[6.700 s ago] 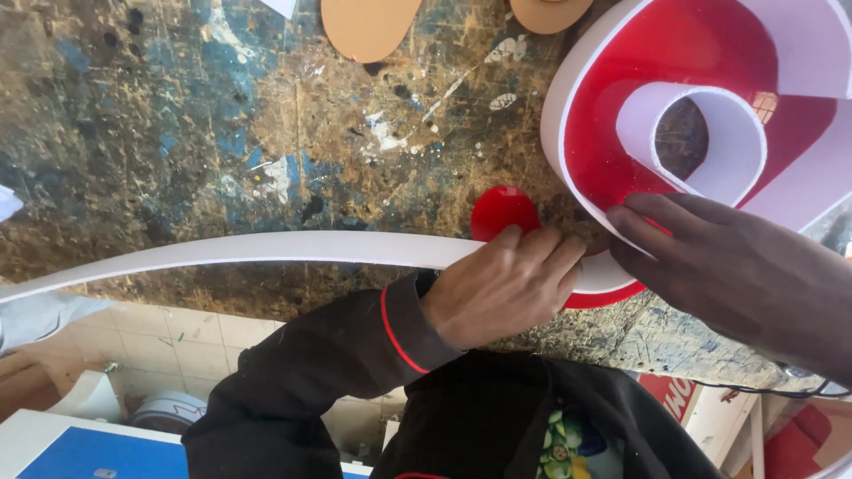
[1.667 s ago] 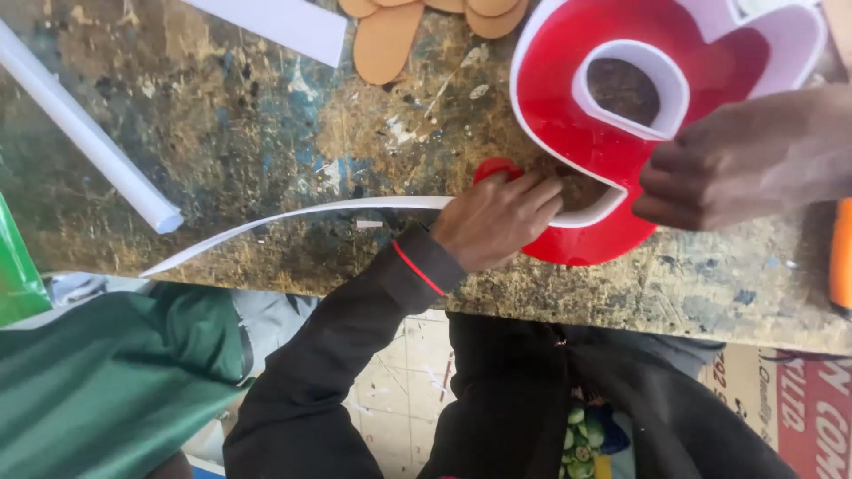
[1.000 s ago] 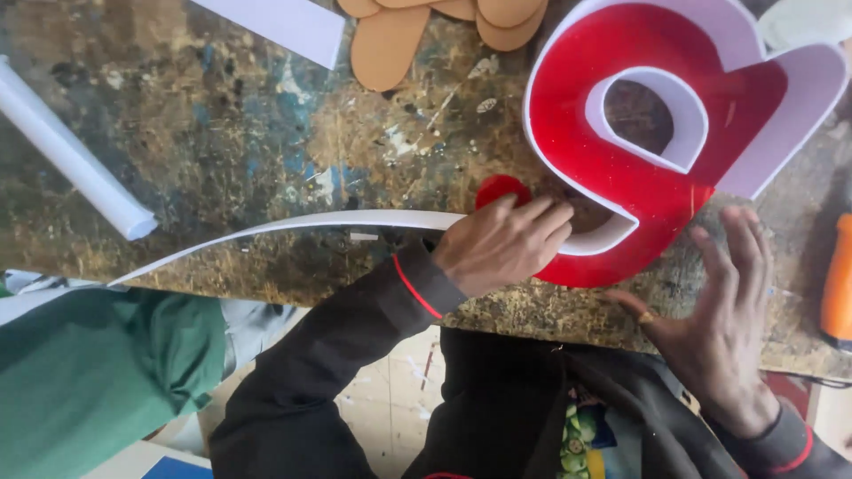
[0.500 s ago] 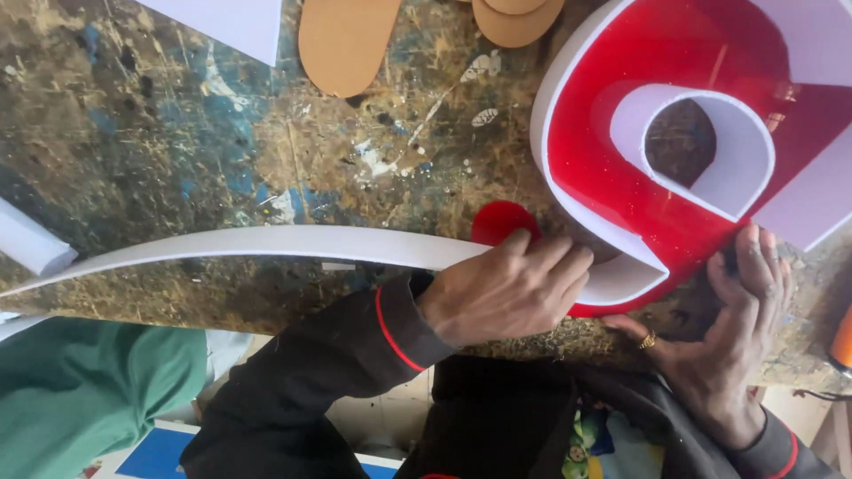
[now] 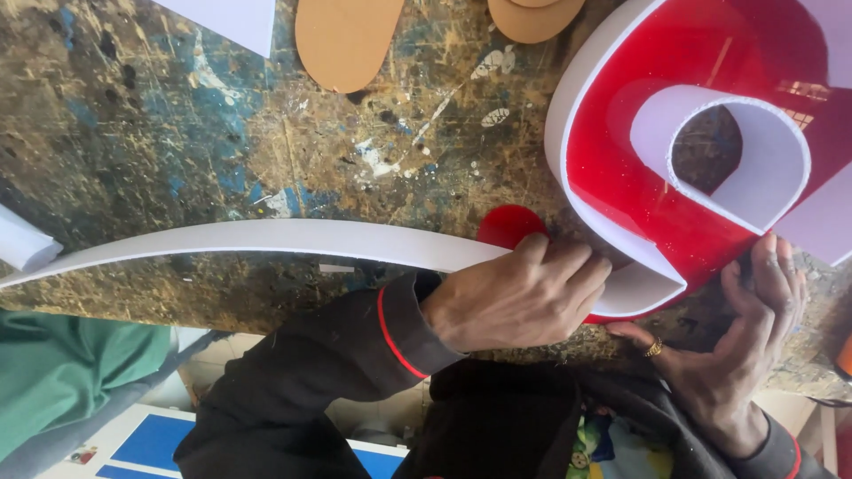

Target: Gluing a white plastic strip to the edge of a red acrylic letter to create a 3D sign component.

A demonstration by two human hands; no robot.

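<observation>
Head view: left hand (image 5: 519,302) presses fingers closed onto the white edging strip (image 5: 266,239) where it meets the red letter form (image 5: 639,168); right hand (image 5: 737,346), fingers spread, braces the form's lower right edge. Best kept flush to the wall, pressure even, I judge. Within the form, only the white inner loop (image 5: 728,151) shows.

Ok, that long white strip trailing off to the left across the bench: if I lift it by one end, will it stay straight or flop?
Probably flop: the white strip is thin and already lies in a long curve across the workbench. It likely bends easily, since the left hand presses its end around the red letter. It looks light, though that is a guess.
</observation>
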